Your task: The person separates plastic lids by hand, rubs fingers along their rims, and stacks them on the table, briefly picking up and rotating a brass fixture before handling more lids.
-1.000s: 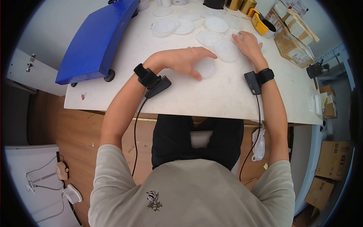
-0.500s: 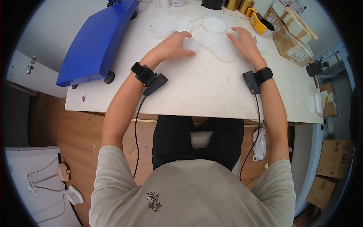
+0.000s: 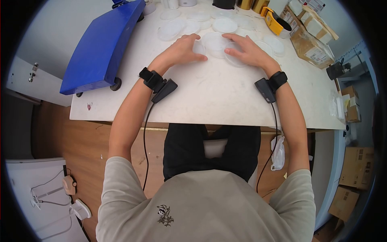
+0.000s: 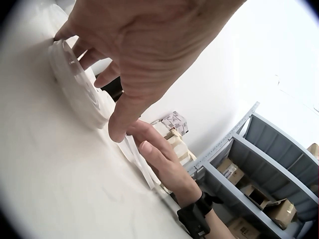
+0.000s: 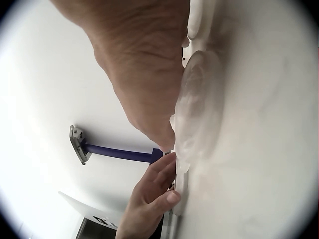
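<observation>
In the head view, the left hand arches its fingers and thumb round the rim of a round translucent plastic lid. The left wrist view shows this lid low over the white tabletop, fingertips at its far rim and the thumb beside its near edge. The right hand reaches inward with fingers extended above another translucent lid, the thumb overlapping it. From the right wrist, that lid sits close beneath the palm. Between the hands, a further lid lies partly overlapped.
More translucent lids spread across the back of the white table. A blue platform on casters stands left. A yellow and black tape dispenser and taped cardboard boxes sit back right. Cables run down from both wrist cameras.
The left hand has moved up and leftward with its lid, then stayed nearly still. The right hand has swung left from beside the lids to above one of them.
</observation>
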